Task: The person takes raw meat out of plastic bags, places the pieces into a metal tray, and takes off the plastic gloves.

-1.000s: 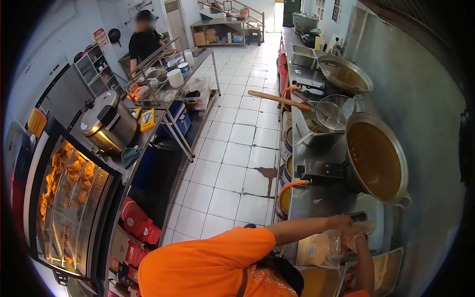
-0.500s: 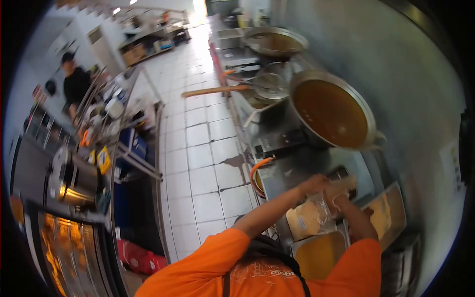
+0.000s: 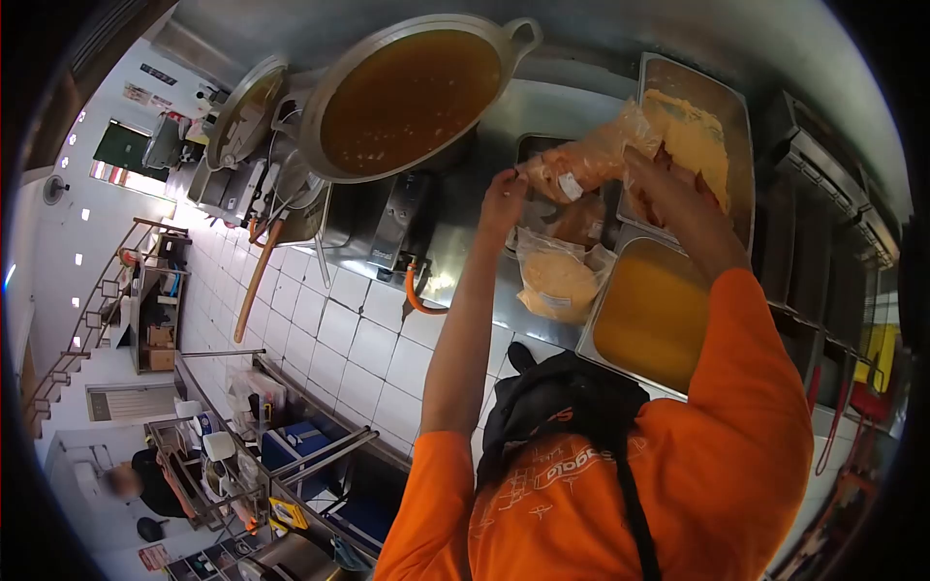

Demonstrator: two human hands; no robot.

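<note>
A clear plastic bag of pinkish raw meat with a white label is stretched between my hands, above a dark metal tray. My left hand pinches its left corner. At the other end my right hand grips the bag, its fingers partly hidden by plastic. Beneath the bag, another bag of meat lies in the dark tray. A bag of pale yellow powder rests nearer me. To the right, a metal tray holds yellow powder and reddish pieces. A second tray contains yellow-orange liquid.
A large pot of brown oil stands on a stove to the left, with another wide pan beyond. A wooden-handled strainer juts over the aisle. Metal racks are at right. A person stands behind the opposite counter.
My view has turned toward the counter, so the pot and trays appear higher. My hands have spread apart, and the meat bag is now stretched between them.
</note>
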